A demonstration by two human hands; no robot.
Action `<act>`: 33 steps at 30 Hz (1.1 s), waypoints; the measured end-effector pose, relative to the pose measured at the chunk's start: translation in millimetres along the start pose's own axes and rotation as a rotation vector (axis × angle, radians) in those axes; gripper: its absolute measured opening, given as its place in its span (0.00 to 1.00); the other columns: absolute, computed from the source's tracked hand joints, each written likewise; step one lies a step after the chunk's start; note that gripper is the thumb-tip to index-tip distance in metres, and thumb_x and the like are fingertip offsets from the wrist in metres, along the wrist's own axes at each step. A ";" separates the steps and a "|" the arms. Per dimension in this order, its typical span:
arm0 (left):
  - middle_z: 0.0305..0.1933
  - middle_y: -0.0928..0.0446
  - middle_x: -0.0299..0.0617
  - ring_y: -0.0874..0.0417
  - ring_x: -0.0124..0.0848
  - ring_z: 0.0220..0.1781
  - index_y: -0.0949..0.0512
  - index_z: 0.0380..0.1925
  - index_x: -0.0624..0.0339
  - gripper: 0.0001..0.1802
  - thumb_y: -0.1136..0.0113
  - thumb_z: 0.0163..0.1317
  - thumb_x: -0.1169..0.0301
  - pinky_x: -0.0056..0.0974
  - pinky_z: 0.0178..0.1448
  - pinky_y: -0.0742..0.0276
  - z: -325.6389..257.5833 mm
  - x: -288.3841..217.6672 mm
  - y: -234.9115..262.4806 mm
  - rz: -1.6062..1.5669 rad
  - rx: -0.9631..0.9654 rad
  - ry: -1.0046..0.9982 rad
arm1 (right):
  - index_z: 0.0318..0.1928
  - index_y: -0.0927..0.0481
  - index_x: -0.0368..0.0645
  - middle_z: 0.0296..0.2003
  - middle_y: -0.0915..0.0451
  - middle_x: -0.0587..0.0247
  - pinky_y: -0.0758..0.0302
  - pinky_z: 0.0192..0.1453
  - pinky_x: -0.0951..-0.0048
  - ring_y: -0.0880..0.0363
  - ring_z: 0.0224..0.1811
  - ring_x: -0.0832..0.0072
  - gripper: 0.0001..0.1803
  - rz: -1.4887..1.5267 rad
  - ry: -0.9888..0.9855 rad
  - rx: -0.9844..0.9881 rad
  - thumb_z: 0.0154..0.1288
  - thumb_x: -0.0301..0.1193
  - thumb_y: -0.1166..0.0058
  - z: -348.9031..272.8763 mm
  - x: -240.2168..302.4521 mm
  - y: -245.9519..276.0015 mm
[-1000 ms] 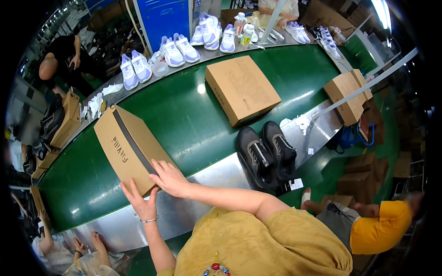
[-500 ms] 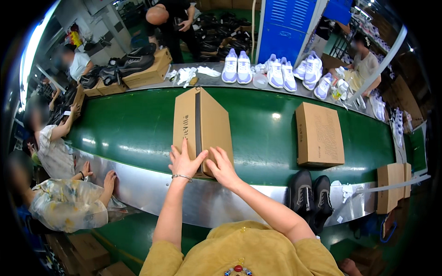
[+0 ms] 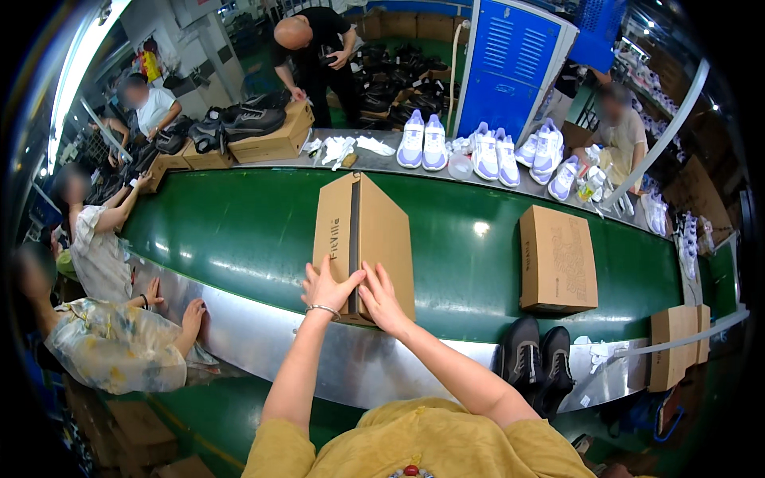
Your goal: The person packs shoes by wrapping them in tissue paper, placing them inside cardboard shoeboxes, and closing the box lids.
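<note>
A closed brown cardboard shoebox [image 3: 386, 247] with a dark strip along one edge rests on the green conveyor belt [image 3: 462, 255] in front of me. Flat against its near end, my left hand [image 3: 329, 288] spreads its fingers over the printed side, its thumb reaching across the strip. My right hand [image 3: 382, 301] lies on the plain side, fingers stretched out, fingertips close to the left thumb. Neither hand is wrapped round the box.
A second shoebox [image 3: 558, 259] lies on the belt to the right. Black shoes [image 3: 522, 360] stand on the metal ledge [image 3: 263, 342] nearby. White-and-purple sneakers [image 3: 486, 155] line the far shelf; black shoes on boxes [image 3: 275, 143] stand far left. Co-workers sit left; another bends beyond the belt.
The whole view has shifted a little. My right fingers have come closer to my left thumb beside the dark strip. Across the belt, the bending person's arm now reaches toward a box.
</note>
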State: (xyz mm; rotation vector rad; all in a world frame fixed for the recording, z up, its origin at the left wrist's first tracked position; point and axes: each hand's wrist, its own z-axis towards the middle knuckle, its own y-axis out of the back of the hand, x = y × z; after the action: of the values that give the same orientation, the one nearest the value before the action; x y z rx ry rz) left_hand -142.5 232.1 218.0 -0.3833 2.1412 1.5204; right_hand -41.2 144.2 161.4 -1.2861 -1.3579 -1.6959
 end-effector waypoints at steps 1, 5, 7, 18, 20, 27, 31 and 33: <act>0.66 0.54 0.61 0.48 0.57 0.66 0.45 0.63 0.47 0.57 0.41 0.34 0.32 0.60 0.62 0.50 -3.3 -5.3 0.3 0.026 0.010 0.027 | 0.66 0.49 0.49 0.65 0.60 0.39 0.56 0.69 0.60 0.62 0.69 0.50 0.30 -0.003 0.002 -0.004 0.67 0.42 0.61 1.2 -0.9 1.1; 0.67 0.57 0.63 0.47 0.59 0.66 0.45 0.64 0.48 0.57 0.41 0.34 0.33 0.61 0.63 0.51 -1.5 -7.5 1.3 0.019 0.053 0.031 | 0.66 0.48 0.52 0.65 0.59 0.38 0.54 0.69 0.59 0.60 0.69 0.49 0.29 -0.020 -0.031 -0.048 0.65 0.36 0.60 2.9 7.4 5.9; 0.66 0.54 0.62 0.46 0.58 0.65 0.45 0.64 0.48 0.57 0.40 0.33 0.33 0.60 0.63 0.49 1.9 -7.9 1.8 0.006 0.072 0.012 | 0.66 0.47 0.53 0.65 0.59 0.38 0.54 0.68 0.59 0.59 0.68 0.48 0.29 -0.064 0.010 -0.073 0.64 0.33 0.60 4.2 12.9 10.0; 0.57 0.35 0.56 0.31 0.38 0.57 0.43 0.60 0.68 0.45 0.35 0.47 0.56 0.37 0.59 0.34 42.9 82.4 31.2 -0.603 0.157 -0.189 | 0.59 0.36 0.37 0.61 0.38 0.54 0.48 0.67 0.73 0.42 0.64 0.68 0.24 0.163 0.114 -0.141 0.62 0.24 0.67 -37.9 -67.4 102.2; 0.54 0.31 0.52 0.29 0.33 0.54 0.43 0.61 0.68 0.41 0.37 0.51 0.61 0.34 0.56 0.32 12.3 53.1 68.1 -0.804 0.194 -0.076 | 0.59 0.36 0.36 0.57 0.34 0.50 0.46 0.66 0.70 0.40 0.63 0.66 0.22 0.246 0.018 -0.273 0.66 0.30 0.66 -45.7 -72.0 128.9; 0.57 0.32 0.42 0.33 0.36 0.59 0.47 0.63 0.64 0.42 0.44 0.53 0.55 0.32 0.53 0.32 23.7 100.5 120.7 -0.822 0.388 -0.053 | 0.56 0.35 0.30 0.55 0.34 0.44 0.44 0.64 0.70 0.38 0.60 0.61 0.30 0.190 -0.543 -0.305 0.66 0.46 0.62 -65.3 -121.3 166.9; 0.49 0.27 0.40 0.26 0.27 0.49 0.35 0.55 0.63 0.28 0.48 0.56 0.62 0.33 0.43 0.27 48.5 153.5 87.6 -1.113 0.406 0.084 | 0.63 0.45 0.37 0.59 0.38 0.53 0.34 0.54 0.66 0.37 0.57 0.71 0.31 0.163 -0.572 -0.286 0.67 0.44 0.65 -92.4 -157.5 154.4; 0.47 0.27 0.40 0.26 0.26 0.47 0.33 0.51 0.63 0.24 0.48 0.57 0.63 0.33 0.45 0.28 67.6 191.1 74.4 -0.958 0.379 0.171 | 0.64 0.48 0.36 0.63 0.44 0.45 0.47 0.65 0.70 0.45 0.66 0.60 0.32 0.082 -0.315 -0.362 0.66 0.41 0.62 -94.8 -173.0 148.0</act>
State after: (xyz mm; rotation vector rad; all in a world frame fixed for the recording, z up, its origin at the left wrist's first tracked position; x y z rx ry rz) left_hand -325.1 330.4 157.9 -1.2037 1.8377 0.5461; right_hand 120.1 -7.8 53.2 -1.8528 -1.1765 -1.7924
